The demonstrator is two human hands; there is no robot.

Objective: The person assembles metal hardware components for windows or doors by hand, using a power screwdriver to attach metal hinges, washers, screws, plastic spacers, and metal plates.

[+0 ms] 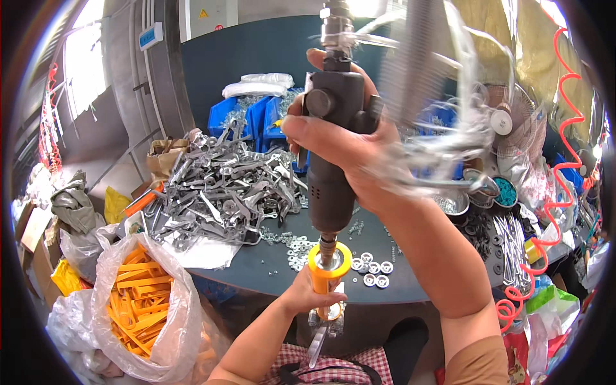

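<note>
Fastening step, I'd judge: right hand (340, 144) clasps the driver (333, 147), its bit in the orange handle (328, 273) that the left hand (307, 295) pinches at the table (256, 266) edge (washers (372, 269) nearby). Next needs steady downward pressure.

Right hand (346, 144) grips a black power screwdriver (332, 160) above the left hand's (308, 292) orange part (328, 269).

two hands (333, 138), one screwdriver (332, 160) (washers uncounted)

Daylight pours through a window (83, 64) at upper left onto a grey wall (125, 83). A dark blue partition (256, 51) backs the round dark tabletop (410, 282); a fan (513, 122) stands at right.
</note>
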